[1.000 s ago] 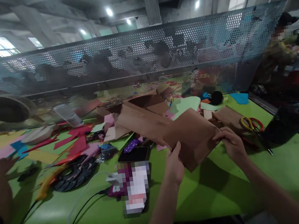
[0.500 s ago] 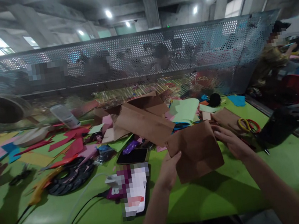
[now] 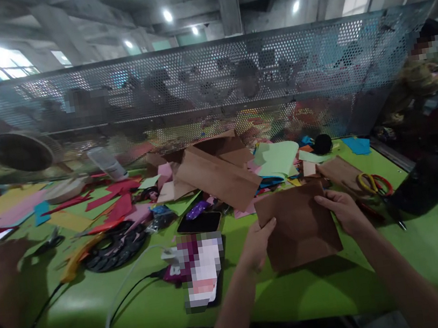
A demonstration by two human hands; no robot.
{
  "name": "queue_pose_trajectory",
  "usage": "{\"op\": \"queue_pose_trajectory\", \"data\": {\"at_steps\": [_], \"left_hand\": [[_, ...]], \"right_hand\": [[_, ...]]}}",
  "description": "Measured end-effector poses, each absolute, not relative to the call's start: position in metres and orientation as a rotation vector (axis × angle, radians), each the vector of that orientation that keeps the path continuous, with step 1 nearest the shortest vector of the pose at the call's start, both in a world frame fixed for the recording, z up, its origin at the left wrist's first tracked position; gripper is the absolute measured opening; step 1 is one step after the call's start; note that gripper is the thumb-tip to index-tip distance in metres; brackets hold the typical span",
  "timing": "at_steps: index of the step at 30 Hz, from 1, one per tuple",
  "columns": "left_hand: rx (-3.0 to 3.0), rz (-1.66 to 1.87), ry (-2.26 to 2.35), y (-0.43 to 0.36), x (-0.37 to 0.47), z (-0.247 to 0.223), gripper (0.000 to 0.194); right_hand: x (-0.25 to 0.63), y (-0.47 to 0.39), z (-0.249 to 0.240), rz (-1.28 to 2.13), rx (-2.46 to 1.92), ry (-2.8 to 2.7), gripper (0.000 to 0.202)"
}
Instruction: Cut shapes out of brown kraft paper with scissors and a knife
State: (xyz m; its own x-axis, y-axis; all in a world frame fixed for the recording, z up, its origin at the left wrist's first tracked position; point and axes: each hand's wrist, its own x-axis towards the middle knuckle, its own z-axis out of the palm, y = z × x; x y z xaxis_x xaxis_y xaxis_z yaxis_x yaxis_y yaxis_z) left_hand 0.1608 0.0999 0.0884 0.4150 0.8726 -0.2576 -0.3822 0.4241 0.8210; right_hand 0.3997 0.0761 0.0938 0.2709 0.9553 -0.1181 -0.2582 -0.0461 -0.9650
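Observation:
A squarish piece of brown kraft paper (image 3: 299, 228) is held up over the green table, tilted, its lower edge off the surface. My left hand (image 3: 257, 245) grips its left edge, thumb on the near face and fingers behind. At the upper right edge, my right hand (image 3: 343, 211) pinches the paper between thumb and fingers. Behind it, larger folded brown paper pieces (image 3: 221, 177) lie in a heap with light green paper (image 3: 279, 158). Scissors with yellow and red handles (image 3: 375, 185) rest right of my right hand, by a black cylinder (image 3: 429, 186).
Left of my arms lie a lit phone (image 3: 207, 269), a dark phone (image 3: 198, 224), cables and a black ring-shaped tray (image 3: 116, 246). A yellow glue gun (image 3: 72, 263) lies beside it. Another person's hand (image 3: 3, 270) is at far left. A perforated metal screen (image 3: 192, 91) bounds the back.
My right hand has shifted its grip, its thumb now on the paper's near face. The paper faces me more squarely. The other person's hand reaches further into view; the whole view has shifted slightly.

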Motion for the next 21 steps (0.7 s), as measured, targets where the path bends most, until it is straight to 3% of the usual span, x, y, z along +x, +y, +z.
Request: {"op": "queue_pose_trajectory", "data": {"at_steps": [12, 21], "left_hand": [[1.149, 0.770, 0.980, 0.103, 0.161, 0.074, 0.046], [1.532, 0.872, 1.113, 0.135, 0.136, 0.084, 0.038]], "right_hand": [[0.396, 0.077, 0.093, 1.083, -1.075, -0.636, 0.041], [0.409, 0.067, 0.092, 1.146, -1.269, -0.967, 0.046]]}}
